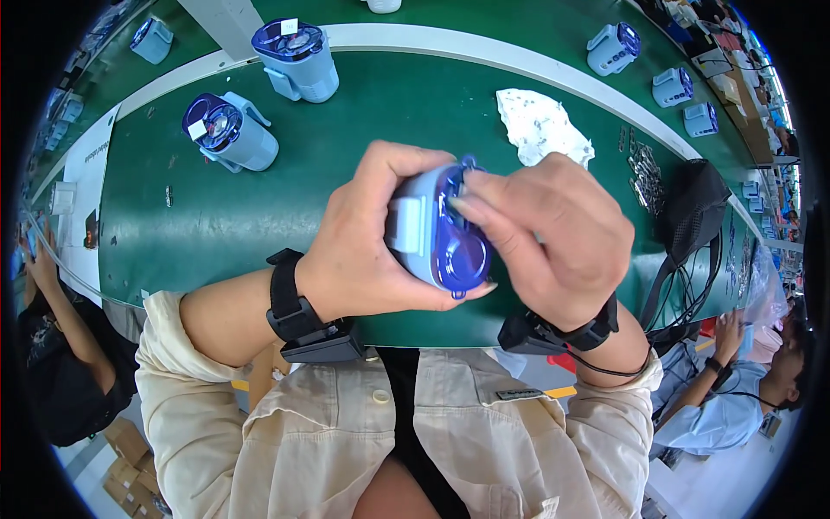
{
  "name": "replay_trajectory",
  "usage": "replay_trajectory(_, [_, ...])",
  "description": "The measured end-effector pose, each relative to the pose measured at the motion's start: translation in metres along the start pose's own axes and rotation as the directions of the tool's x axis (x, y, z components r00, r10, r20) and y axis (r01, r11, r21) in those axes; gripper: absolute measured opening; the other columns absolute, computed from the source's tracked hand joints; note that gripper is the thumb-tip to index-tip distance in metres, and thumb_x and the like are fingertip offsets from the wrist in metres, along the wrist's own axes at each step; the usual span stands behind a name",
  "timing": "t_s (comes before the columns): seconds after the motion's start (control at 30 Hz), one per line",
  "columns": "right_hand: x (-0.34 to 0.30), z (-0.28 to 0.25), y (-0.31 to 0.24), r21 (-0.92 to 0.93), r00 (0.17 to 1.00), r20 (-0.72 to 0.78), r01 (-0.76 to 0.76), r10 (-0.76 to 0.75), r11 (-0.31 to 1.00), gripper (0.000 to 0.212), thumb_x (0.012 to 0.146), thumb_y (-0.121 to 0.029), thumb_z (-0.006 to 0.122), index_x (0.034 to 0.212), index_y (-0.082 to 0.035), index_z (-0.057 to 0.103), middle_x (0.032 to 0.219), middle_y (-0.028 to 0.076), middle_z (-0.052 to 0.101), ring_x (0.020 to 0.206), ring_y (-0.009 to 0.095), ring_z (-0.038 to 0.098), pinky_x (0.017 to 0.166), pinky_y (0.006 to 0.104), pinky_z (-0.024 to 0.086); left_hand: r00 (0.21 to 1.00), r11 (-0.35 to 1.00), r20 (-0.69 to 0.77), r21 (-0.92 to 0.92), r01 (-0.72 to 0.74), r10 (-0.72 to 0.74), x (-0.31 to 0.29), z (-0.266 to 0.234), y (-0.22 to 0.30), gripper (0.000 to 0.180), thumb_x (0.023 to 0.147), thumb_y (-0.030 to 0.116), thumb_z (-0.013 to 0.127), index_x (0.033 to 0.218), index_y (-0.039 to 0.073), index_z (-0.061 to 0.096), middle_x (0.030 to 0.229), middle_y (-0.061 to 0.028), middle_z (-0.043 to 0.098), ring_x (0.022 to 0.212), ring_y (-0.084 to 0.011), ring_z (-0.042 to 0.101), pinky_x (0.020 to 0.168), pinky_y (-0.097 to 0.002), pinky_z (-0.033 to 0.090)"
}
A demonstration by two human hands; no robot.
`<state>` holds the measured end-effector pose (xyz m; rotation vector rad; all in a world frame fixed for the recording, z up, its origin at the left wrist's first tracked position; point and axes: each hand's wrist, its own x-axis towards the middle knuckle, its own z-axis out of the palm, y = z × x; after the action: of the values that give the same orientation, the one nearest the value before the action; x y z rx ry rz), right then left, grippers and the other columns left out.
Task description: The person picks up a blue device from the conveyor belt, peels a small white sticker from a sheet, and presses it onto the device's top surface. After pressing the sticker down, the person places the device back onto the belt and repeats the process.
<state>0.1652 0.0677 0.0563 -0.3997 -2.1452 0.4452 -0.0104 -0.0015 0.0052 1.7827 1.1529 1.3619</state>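
Beige shirt [337, 415] is nearest to cam. Left hand [356, 235] wraps blue container [420, 259] over green table [233, 242], fingers curled round its sides, prob. to steady it, lid [464, 259] facing right hand [566, 233], whose thumb & index bend close together there; can't tell if gripping sth.

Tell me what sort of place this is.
Probably a factory assembly floor: light-blue units resembling the held container stand on the green bench and beyond, small metal pieces lie heaped at right, and other people are on both sides.
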Motion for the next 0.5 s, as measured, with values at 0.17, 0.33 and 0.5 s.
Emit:
replay_trajectory(0.17, [0.0021,-0.0064,-0.0053,-0.127,0.99,0.093,0.121,-0.109,0.985,0.027,0.068,-0.003,0.076,0.094,0.003,0.071,0.07,0.008,0.061,0.054,0.019,0.052,0.049,0.0291,0.039,0.992,0.998,-0.105,0.006,-0.065,0.065,0.002,-0.0003,-0.0044,0.084,0.052,0.028,0.093,0.118,0.005,0.048,0.109,-0.0117,0.061,0.094,-0.0248,0.065,0.08,-0.0335,0.053])
replay_trajectory(0.33, [0.0022,-0.0088,-0.0032,-0.11,0.977,0.17,0.149,-0.129,0.983,0.032,0.065,-0.003,0.076,0.096,0.003,0.071,0.068,0.008,0.059,0.052,0.019,0.051,0.049,0.0293,0.038,0.985,0.987,-0.067,0.024,-0.158,0.159,0.0072,-0.0023,-0.0086,0.083,0.052,0.026,0.094,0.118,0.005,0.048,0.109,-0.0121,0.061,0.097,-0.0249,0.064,0.081,-0.0333,0.054])
replay_trajectory(0.5, [-0.0041,-0.0079,-0.0021,-0.03,0.991,0.076,0.114,-0.112,0.993,0.028,0.067,-0.002,0.076,0.094,0.003,0.071,0.07,0.008,0.06,0.054,0.018,0.051,0.049,0.0293,0.038,0.98,0.981,-0.05,0.007,-0.192,0.193,0.0091,-0.0022,-0.0081,0.083,0.052,0.026,0.094,0.118,0.005,0.048,0.11,-0.0132,0.06,0.097,-0.025,0.064,0.08,-0.0332,0.054])
